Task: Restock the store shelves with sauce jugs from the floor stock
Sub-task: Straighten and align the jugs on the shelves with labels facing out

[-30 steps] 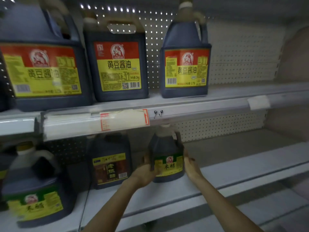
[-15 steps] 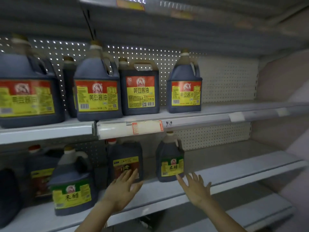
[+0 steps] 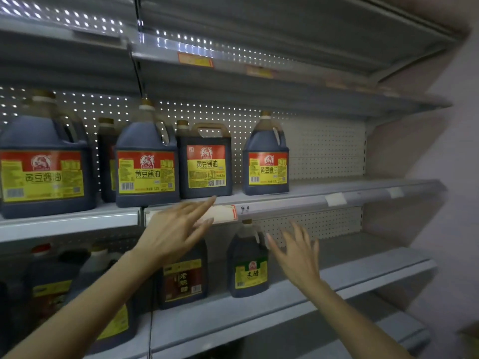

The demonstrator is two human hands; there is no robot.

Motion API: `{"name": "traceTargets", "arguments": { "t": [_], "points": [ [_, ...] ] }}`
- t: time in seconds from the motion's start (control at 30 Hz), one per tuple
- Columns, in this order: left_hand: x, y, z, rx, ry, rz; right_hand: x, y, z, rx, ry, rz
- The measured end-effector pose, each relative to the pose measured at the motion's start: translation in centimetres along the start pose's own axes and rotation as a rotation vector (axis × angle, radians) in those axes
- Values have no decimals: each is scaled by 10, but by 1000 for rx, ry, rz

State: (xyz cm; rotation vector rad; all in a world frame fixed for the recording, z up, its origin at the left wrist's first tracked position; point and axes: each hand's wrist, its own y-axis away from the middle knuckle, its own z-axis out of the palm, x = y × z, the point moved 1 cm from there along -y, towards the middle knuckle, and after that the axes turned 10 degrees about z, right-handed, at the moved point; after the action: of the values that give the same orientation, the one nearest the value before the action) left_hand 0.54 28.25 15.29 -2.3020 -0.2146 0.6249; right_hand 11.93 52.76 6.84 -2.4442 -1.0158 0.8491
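The small jug with a green label [image 3: 248, 265] stands upright near the front of the lower shelf [image 3: 337, 275]. Close on its right, the right hand [image 3: 298, 257] is raised, fingers spread and loose, holding nothing. The left hand [image 3: 176, 229] is up in front of the edge of the upper shelf [image 3: 337, 189], fingers straight and spread, also holding nothing. A jug with a brown label [image 3: 185, 281] stands left of the green one, partly behind that hand. A row of jugs with red and yellow labels [image 3: 207, 164] lines the upper shelf
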Motion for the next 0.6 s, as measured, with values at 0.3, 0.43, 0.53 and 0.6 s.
{"name": "traceTargets", "arguments": {
  "t": [0.3, 0.43, 0.53, 0.6],
  "points": [
    [-12, -96, 29, -28, -61, -92, -3, -81, -59, 136, -96, 0],
    [-8, -134, 56, -77, -25, -114, 11, -115, -68, 145, -87, 15],
    [-2, -153, 73, -56, 2, -122, 23, -135, -66, 161, -113, 37],
    [2, -161, 83, -38, 33, -131, 32, -141, -61, 154, -135, 66]
  ]
}}
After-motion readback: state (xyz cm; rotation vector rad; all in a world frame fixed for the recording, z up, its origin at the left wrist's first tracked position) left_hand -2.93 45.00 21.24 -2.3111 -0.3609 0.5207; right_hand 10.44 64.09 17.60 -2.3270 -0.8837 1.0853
